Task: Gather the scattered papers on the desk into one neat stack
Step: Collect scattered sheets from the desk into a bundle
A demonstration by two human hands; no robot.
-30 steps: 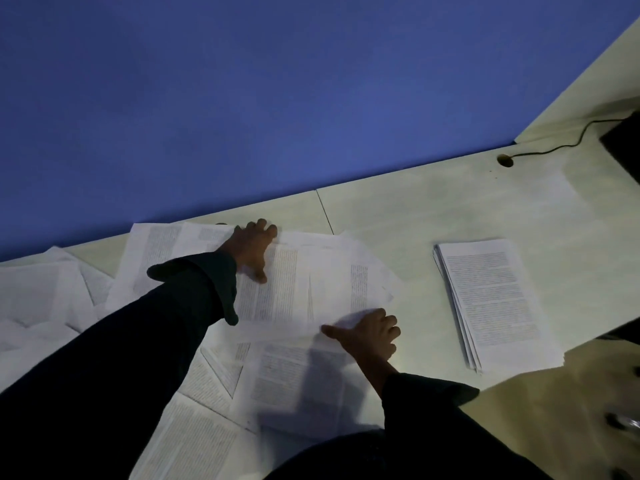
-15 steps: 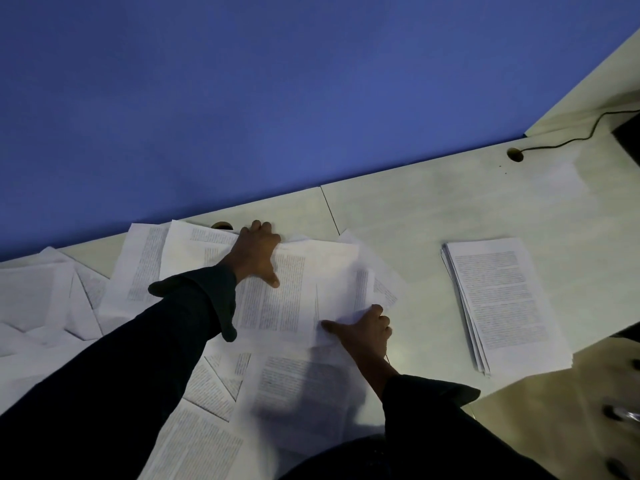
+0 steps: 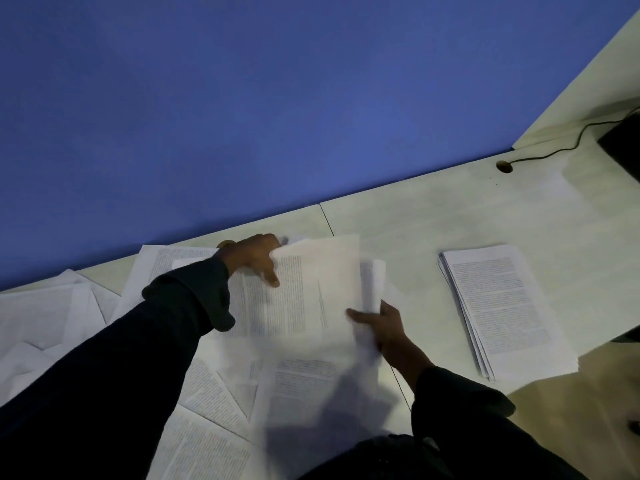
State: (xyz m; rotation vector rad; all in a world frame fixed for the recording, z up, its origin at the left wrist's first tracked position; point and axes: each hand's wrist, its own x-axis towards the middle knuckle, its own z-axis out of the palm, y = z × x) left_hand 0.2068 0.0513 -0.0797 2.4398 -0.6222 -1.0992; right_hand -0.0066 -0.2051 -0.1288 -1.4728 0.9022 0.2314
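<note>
Printed white sheets lie scattered over the left half of the pale desk (image 3: 433,216). My left hand (image 3: 254,259) grips the far edge of a bunch of sheets (image 3: 311,289), thumb on top. My right hand (image 3: 384,323) holds the near right corner of that same bunch, whose right edge curls upward off the desk. More loose papers (image 3: 301,386) lie underneath and toward me, and others (image 3: 52,313) spread to the left. A neat stack of papers (image 3: 502,306) rests on the desk to the right, apart from both hands.
A blue partition wall (image 3: 277,98) runs along the desk's far edge. A black cable (image 3: 554,152) leads from a round grommet hole (image 3: 504,166) to a dark device (image 3: 623,147) at the far right. The desk's near edge and the floor show at lower right.
Both hands went from pressing flat on the sheets to gripping them. The bunch has slid right and its right edge has lifted off the desk.
</note>
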